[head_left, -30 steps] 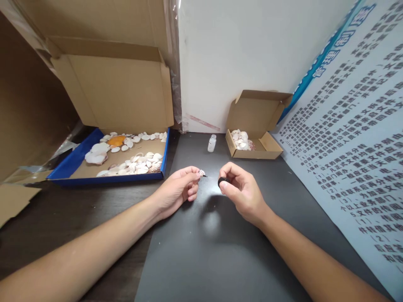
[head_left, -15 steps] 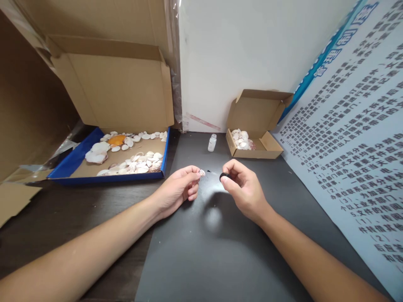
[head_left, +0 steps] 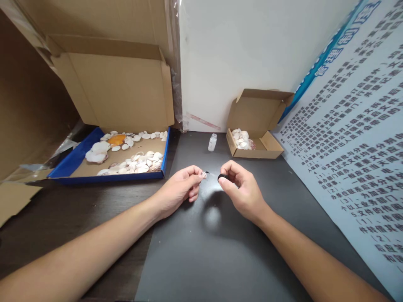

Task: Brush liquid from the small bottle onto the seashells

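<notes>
My left hand (head_left: 182,184) is closed, pinching a small striped shell (head_left: 204,175) between thumb and fingertips. Opposite it, my right hand (head_left: 242,188) grips a black cap (head_left: 222,178). A thin pale stem runs left from this cap and ends in a dark, brush-like tip (head_left: 207,172) at the shell. Whether the tip touches the shell, I cannot tell. Beyond both hands stands a small whitish bottle (head_left: 212,142), upright with no cap on its neck.
At left, an open blue-sided cardboard box (head_left: 103,181) holds many white shells and an orange one (head_left: 117,140). A smaller open cardboard box (head_left: 256,153) with pale shells stands at back right. A printed board (head_left: 352,167) leans along the right side.
My right hand has shifted slightly left with the cap, bringing the dark tip up to the shell. The left hand has moved slightly to the right; the bottle and boxes stay put.
</notes>
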Motion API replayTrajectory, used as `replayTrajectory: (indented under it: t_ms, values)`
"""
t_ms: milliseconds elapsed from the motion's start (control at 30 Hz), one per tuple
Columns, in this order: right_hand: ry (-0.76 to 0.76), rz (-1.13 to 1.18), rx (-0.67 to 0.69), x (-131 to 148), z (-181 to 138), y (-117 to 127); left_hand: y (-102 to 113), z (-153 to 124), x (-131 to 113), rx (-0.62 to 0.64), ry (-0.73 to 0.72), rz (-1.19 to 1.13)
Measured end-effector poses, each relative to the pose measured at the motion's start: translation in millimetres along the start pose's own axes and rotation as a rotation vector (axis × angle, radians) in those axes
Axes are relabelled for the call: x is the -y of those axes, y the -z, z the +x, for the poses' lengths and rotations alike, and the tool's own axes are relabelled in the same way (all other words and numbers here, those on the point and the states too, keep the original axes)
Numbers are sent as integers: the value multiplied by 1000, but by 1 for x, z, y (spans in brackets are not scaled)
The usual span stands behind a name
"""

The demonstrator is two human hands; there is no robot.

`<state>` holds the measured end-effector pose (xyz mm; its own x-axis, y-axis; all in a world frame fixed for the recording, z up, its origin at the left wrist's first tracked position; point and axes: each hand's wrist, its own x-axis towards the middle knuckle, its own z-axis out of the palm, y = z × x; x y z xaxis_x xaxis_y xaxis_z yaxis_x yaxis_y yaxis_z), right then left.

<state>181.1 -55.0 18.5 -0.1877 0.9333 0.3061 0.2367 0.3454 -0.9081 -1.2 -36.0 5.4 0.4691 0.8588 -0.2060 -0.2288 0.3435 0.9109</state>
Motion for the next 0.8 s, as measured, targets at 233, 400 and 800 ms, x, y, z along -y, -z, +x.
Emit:
replayTrajectory:
  t_ms: [233, 400, 800]
  values:
    - [-44, 103, -3, -1, 1, -2, 2, 6, 2, 19, -8, -29]
    - [-75, 118, -8, -1, -2, -4, 7, 9, -2, 69, 36, -131]
    - [144, -153, -30, 0, -17, -11, 10, 8, 3, 100, 45, -147]
